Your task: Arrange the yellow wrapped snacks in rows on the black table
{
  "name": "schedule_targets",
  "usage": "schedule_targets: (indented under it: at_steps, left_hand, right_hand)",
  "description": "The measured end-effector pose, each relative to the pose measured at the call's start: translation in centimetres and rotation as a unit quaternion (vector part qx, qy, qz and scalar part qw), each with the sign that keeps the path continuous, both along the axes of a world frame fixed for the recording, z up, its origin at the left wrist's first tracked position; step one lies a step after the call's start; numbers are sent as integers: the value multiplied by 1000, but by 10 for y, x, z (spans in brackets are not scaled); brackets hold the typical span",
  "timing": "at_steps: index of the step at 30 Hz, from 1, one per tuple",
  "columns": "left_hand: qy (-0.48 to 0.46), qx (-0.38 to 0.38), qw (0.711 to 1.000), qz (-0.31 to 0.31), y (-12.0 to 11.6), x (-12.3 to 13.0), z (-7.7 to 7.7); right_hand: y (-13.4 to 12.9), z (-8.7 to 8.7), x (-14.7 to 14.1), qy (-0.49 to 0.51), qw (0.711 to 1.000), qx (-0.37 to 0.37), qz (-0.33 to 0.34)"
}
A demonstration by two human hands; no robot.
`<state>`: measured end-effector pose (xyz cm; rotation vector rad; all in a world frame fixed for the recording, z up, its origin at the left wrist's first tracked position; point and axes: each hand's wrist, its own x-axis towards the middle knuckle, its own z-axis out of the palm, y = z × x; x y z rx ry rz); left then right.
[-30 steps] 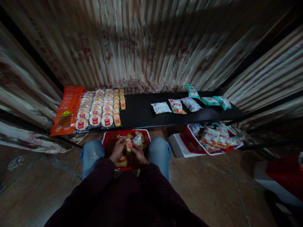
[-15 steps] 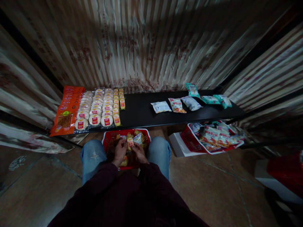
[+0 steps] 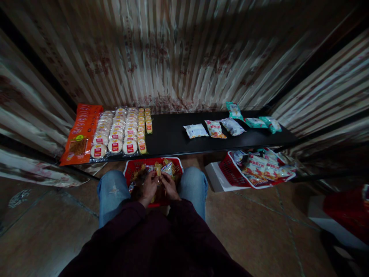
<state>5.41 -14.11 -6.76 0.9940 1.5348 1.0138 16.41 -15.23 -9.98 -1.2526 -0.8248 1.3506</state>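
Between my knees sits a red basket [image 3: 129,165] with small yellow snack packs and a striped-edge packet [image 3: 167,168] in it. Over the basket, a small yellow snack pack [image 3: 157,169] is pinched between both hands. My left hand [image 3: 149,186] has its fingers closed on the pack's left side, and my right hand [image 3: 169,185] grips it from the right. On the black shelf [image 3: 170,134] ahead, rows of yellow packs [image 3: 142,142] stand beside rows of round white crackers [image 3: 130,147].
Orange bags [image 3: 78,142] lie at the shelf's left end. White packets [image 3: 215,129] and green packets [image 3: 255,122] lie on its right half. Another red basket [image 3: 230,169], full of packets, rests on a white box [image 3: 217,179] below. A striped curtain hangs behind.
My left hand has moved slightly right, closer to my right hand. The yellow pack between them has tilted, and its red label no longer shows clearly.
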Motion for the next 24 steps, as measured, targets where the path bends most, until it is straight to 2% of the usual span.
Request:
schedule_targets:
  at_steps: [4,11,15,21,24]
  left_hand:
    - [-15,-20,1000,13,-1,-1,-3]
    - [-17,-23,1000,-11,2,-1,-10]
    - [-29,-32,999,15,1,-1,-15]
    - [-120,-148,979,72,-3,-2,-14]
    - [-166,-173,966,97,-1,-1,-10]
  right_hand:
    - [-1,0,-1,29,1000,-1,-4]
    - [0,-9,3,16,1000,9,8]
    - [-1,-12,3,27,1000,4,6]
    - [-1,-12,2,51,999,-12,-13]
    - [-1,-12,0,69,997,-13,-32]
